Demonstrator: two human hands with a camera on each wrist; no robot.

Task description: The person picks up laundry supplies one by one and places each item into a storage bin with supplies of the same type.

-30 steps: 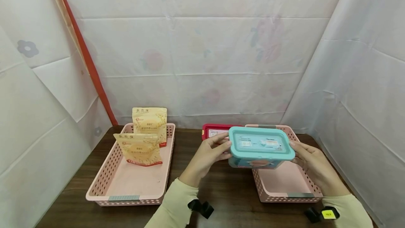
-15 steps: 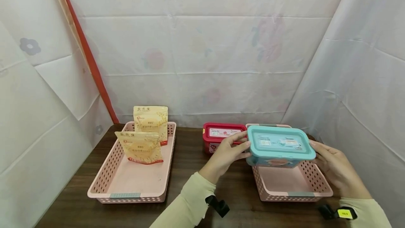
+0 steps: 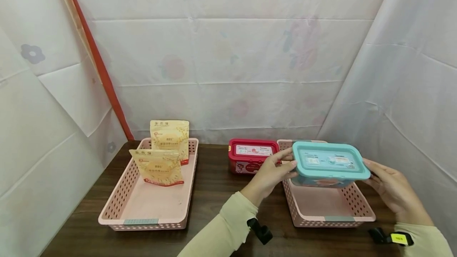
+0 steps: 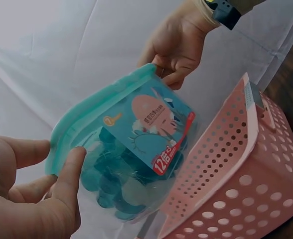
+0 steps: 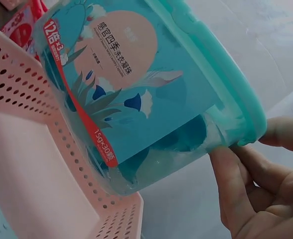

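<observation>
A clear box of laundry pods (image 3: 328, 163) with a teal lid is held up between both hands, over the right pink basket (image 3: 333, 223). My left hand (image 3: 269, 175) pinches its left end at the lid rim, and my right hand (image 3: 392, 187) pinches the right end. In the left wrist view, teal pods show through the clear wall below the blue label (image 4: 151, 129). The right wrist view has the box (image 5: 136, 94) tilted above the basket's perforated wall (image 5: 81, 164). Behind the left hand, a red-lidded box (image 3: 253, 152) stands on the table.
Another pink basket (image 3: 157, 205) sits on the left of the dark wooden table (image 3: 214, 209). Two yellow pouches stand in it, a rear pouch (image 3: 170, 138) and a front pouch (image 3: 158, 167). White sheeting (image 3: 221, 58) hangs behind and at both sides.
Both hands have carried the teal-lidded box to the right, from beside the right basket to over it. More of the red-lidded box now shows.
</observation>
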